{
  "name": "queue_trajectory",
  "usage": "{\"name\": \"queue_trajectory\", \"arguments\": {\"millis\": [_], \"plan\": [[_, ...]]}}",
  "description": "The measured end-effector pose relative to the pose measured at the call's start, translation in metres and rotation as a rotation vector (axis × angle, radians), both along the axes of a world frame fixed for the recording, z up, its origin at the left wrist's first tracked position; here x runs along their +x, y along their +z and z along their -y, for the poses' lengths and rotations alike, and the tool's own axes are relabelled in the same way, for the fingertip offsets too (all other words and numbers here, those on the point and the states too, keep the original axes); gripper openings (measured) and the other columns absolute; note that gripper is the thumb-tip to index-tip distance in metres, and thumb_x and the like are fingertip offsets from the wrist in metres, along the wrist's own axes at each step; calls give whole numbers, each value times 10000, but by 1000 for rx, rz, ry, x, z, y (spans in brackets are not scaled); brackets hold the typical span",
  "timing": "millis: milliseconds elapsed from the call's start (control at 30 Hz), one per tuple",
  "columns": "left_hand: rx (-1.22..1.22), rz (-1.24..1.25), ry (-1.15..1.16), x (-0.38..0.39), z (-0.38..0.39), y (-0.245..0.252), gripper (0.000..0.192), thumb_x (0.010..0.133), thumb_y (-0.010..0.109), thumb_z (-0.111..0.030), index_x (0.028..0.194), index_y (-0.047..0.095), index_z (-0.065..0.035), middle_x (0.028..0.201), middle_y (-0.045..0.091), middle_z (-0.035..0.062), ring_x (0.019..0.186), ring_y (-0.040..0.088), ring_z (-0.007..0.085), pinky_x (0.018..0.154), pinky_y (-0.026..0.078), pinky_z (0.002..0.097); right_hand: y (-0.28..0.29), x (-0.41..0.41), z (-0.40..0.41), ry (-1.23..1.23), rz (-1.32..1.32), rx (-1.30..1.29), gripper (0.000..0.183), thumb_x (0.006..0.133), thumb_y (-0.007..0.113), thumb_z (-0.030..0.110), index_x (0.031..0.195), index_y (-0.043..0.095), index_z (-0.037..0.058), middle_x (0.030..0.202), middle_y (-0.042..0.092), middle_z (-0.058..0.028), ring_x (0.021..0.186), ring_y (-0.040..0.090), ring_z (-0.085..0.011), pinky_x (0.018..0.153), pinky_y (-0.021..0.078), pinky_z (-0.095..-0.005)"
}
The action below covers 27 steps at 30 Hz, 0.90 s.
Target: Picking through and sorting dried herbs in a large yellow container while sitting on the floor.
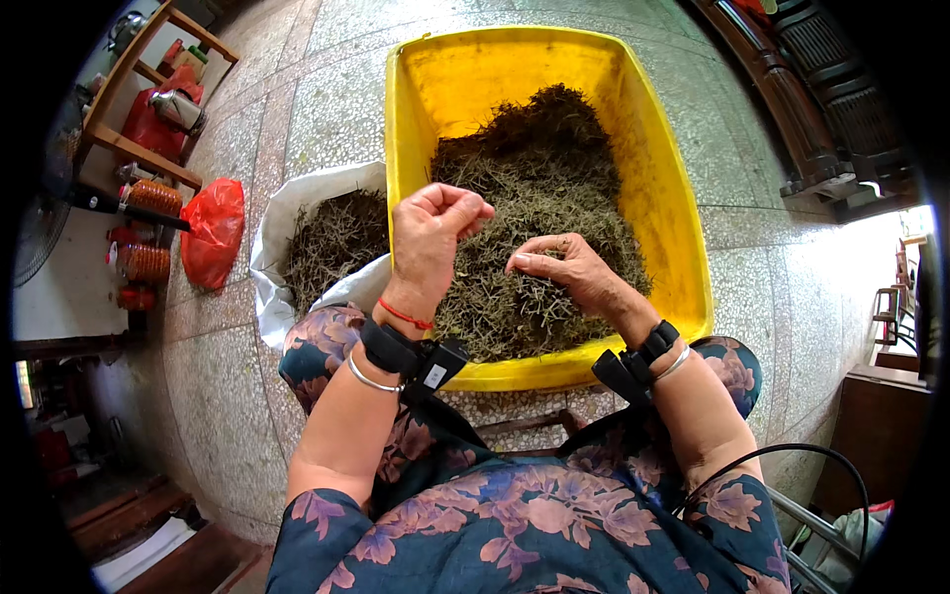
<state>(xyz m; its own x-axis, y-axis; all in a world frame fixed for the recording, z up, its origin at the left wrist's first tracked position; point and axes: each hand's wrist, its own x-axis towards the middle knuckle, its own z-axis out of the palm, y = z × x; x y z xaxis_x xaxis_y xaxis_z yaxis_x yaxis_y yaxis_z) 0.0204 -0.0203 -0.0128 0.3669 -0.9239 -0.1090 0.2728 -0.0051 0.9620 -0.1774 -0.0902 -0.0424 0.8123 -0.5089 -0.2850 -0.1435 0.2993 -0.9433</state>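
Note:
A yellow plastic tub (545, 375) stands before me, partly filled with dry, dark, twig-like plant material (542, 185). Over the tub's left side is my left hand (438, 230), its fingers curled with thumb and fingertips together; whether something small is between them cannot be told. My right hand (568, 271) is over the near right part of the heap, fingers bent around a tuft of dry plant pieces (545, 297) beneath the palm. A white woven sack (278, 223), its mouth rolled wide, leans beside the tub's left wall and contains similar dry material (338, 237).
On the terrazzo floor (334, 111) at left lies a red plastic bag (215, 237), near a wooden rack (141, 152) with jars and a metal flask (178, 110). A fan (44, 200) stands at far left. Dark carved wooden furniture (787, 96) is at upper right.

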Motion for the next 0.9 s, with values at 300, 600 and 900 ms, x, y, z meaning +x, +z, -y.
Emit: {"name": "queue_trajectory", "arguments": {"millis": [300,600,900], "plan": [[-30,-35,-110,-33,-4,-6,86,879,693,-48,930,685,20,885,722,109,786,657,124,737,528,246,6,3,-5,-144,48,172,274,889,718,272,1013,724,28,940,693,-2,889,587,-67,837,455,-245],[-79,-1,99,-15,5,-8,70,906,647,-61,876,638,1,838,702,95,710,611,111,700,500,243,3,0,0,-22,43,177,161,836,726,170,911,722,28,862,691,-14,832,604,-78,810,475,-241],[41,115,-321,-7,-19,18,119,938,635,-128,909,645,-13,712,646,20,597,562,48,530,429,173,2,0,1,-191,2,22,170,900,702,203,909,722,34,862,680,12,806,587,-54,741,477,-213]]}}
